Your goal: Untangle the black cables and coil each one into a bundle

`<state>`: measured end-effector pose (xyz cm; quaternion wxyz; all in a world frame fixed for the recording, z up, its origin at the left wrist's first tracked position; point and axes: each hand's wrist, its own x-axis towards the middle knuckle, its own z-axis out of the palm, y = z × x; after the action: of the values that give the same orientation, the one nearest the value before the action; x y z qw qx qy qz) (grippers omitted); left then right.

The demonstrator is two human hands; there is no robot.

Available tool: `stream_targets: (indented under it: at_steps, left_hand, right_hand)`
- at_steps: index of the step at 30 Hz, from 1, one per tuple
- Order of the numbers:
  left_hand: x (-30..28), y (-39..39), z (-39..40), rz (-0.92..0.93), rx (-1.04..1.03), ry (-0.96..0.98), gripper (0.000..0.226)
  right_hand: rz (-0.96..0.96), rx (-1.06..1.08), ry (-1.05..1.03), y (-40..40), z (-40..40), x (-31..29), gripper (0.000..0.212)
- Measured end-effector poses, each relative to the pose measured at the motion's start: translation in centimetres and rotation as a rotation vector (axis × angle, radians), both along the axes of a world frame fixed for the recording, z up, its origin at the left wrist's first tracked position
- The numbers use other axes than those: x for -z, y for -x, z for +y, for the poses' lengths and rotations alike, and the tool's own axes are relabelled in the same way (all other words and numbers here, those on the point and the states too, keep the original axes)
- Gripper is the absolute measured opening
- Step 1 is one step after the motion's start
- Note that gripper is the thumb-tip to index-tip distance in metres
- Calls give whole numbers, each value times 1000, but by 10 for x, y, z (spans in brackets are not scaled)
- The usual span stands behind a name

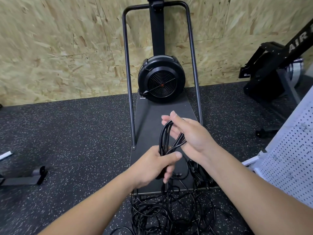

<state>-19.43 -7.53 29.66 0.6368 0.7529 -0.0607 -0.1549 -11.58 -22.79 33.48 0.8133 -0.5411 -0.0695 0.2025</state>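
My left hand (155,167) grips the lower end of a black cable bundle (166,138), its thumb curled over the strands. The bundle's loops rise from that fist and pass across the palm of my right hand (188,133), whose fingers are stretched out with the loops hooked around them. One strand hangs from the bundle down into a tangled pile of black cables (169,212) on the floor just below my hands. A coiled black cable (199,173) lies on the black platform near my right wrist.
A black fan machine (160,78) with a grey tube frame (127,73) stands on a platform (149,116) against the chipboard wall. Another black machine (271,68) is at the right, a white perforated panel (291,150) beside my right arm. Speckled rubber floor (76,133) lies left.
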Motion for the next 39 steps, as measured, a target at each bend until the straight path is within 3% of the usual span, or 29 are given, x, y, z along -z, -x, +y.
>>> stream_targets:
  at_steps: [3, 7, 10, 15, 24, 28, 31, 35, 39]
  left_hand:
    - [-3, 7, -4, 164, 113, 305, 36]
    - [-5, 11, 1, 259, 212, 547, 39]
    - [-7, 13, -5, 290, 151, 483, 53]
    - [-8, 12, -8, 84, 148, 75, 50]
    - [9, 5, -6, 64, -28, -23, 49]
    - [11, 2, -12, 30, -144, 42, 45]
    - [4, -3, -9, 18, -232, 127, 42]
    - [-5, -14, 5, -13, -354, 224, 43]
    - [-14, -22, 12, -40, -402, 339, 41]
  right_hand:
    - [168, 37, -331, 9, 4, -17, 43]
    - [257, 76, -311, 7, 8, -26, 34]
    - [352, 141, -224, -2, 9, -20, 41]
    - [361, 151, -29, -7, 8, -7, 43]
    - [323, 60, -98, -2, -3, -6, 72]
    - [243, -16, -61, -14, -5, -2, 65]
    - [188, -70, -16, -22, -12, 3, 74]
    - [31, -260, 284, -19, -18, 30, 30]
    - [-169, -656, 603, 1, -5, 55, 52]
